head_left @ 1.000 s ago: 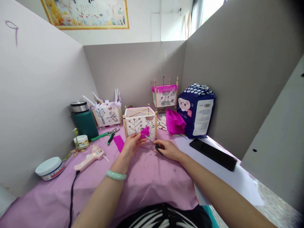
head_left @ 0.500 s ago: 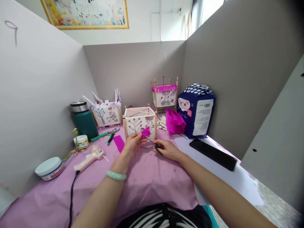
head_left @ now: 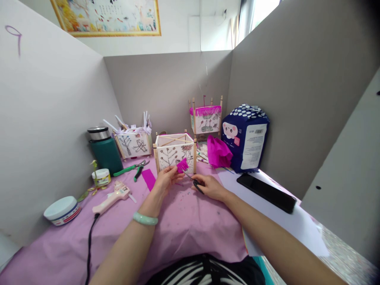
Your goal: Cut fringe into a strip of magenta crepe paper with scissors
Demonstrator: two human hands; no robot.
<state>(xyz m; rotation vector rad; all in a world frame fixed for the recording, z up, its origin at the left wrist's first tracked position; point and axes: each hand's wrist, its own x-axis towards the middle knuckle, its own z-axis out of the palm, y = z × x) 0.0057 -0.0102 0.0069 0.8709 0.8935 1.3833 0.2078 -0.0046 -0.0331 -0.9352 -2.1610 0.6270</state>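
Observation:
My left hand pinches a small piece of magenta crepe paper just in front of a white paper lantern box with wooden corner sticks. A green bangle sits on that wrist. My right hand grips small black-handled scissors, whose blades point up-left into the paper's edge. Both hands hover over the pink table cover.
A pink glue gun with a black cord, green-handled pliers, a small jar, a round tin and a green flask lie left. More lantern boxes, crumpled magenta paper, a blue pack and a black phone stand right. Grey partitions enclose the table.
Almost nothing has moved. The scissors shifted very slightly at the paper's edge while both hands stayed in place.

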